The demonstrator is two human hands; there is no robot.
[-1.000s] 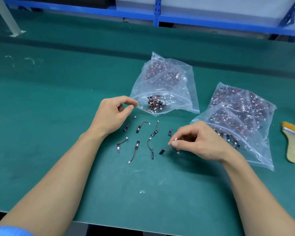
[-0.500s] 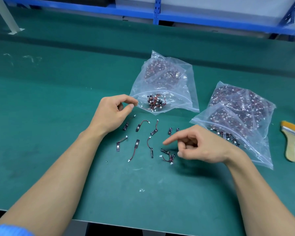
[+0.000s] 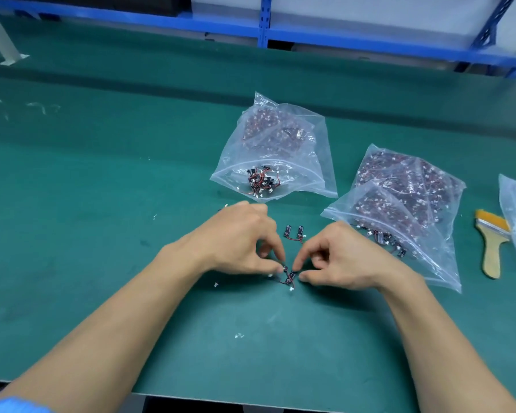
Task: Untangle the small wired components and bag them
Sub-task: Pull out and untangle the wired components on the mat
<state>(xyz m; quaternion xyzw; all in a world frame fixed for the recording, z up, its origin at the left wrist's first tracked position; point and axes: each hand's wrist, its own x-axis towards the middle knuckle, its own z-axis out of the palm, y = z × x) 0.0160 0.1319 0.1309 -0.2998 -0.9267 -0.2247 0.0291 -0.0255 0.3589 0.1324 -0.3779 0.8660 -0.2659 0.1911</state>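
Green table [image 3: 87, 204] is leaving wide open room at left and along its near edge, with the full bag [image 3: 405, 204] and centre bag [image 3: 280, 144] crowding the far right. Left hand [image 3: 239, 242] and right hand [image 3: 340, 254] are each pinching the small tangle [image 3: 289, 278] of black modules, red wires and white plugs, lying between them on the table; fingertips [image 3: 304, 277] are hiding part of it.
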